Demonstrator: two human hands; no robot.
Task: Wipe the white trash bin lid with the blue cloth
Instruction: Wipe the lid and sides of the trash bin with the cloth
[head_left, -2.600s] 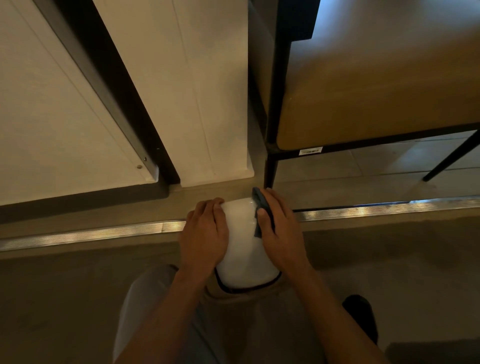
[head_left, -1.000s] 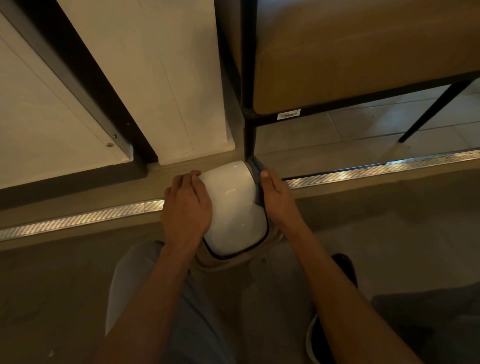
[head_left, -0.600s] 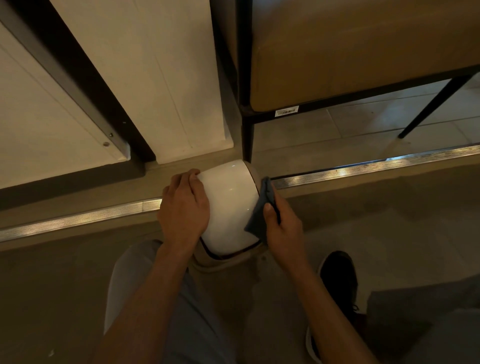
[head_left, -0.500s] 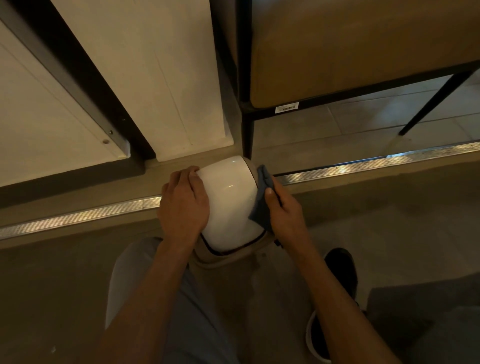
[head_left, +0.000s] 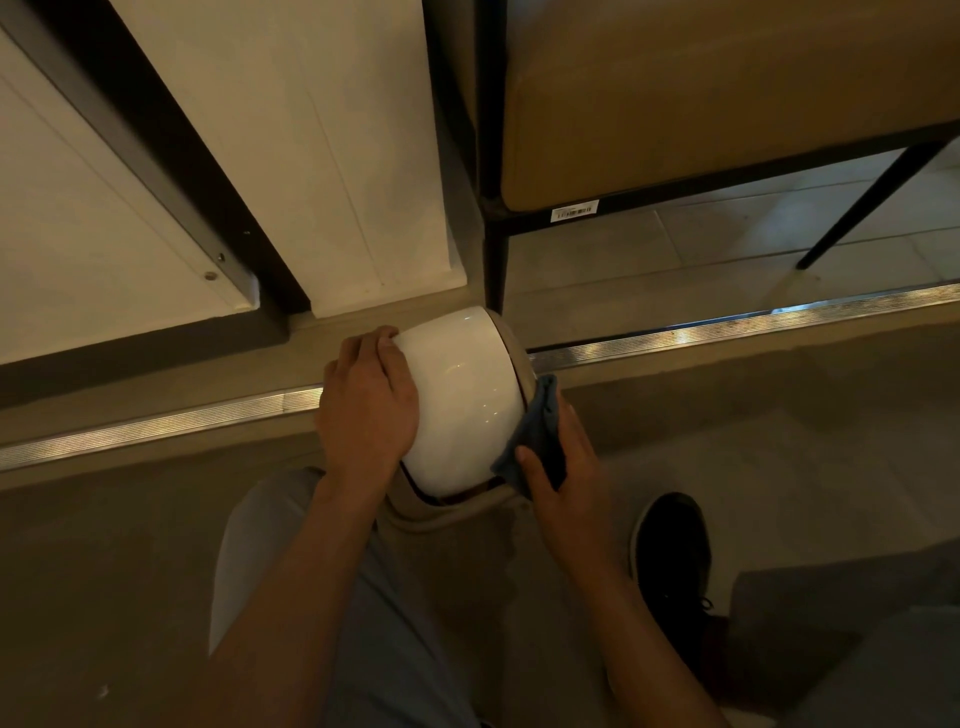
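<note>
- Where it caps a beige bin on the floor, the white trash bin lid (head_left: 462, 400) is glossy and domed, with small light reflections on its surface.
- Left hand (head_left: 366, 410): grip wrapped over the lid's left side, fingers on the far edge.
- Right hand (head_left: 566, 467): grip closed on the blue cloth (head_left: 535, 431), pressing it against the lid's right edge.
- Barcode sticker (head_left: 574, 211) on the black chair frame beyond: print too small to read.

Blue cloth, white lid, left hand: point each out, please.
blue cloth (head_left: 535, 431), head view, on its folded middle beside the lid.
white lid (head_left: 462, 400), head view, on its glossy top.
left hand (head_left: 366, 410), head view, on its back.
</note>
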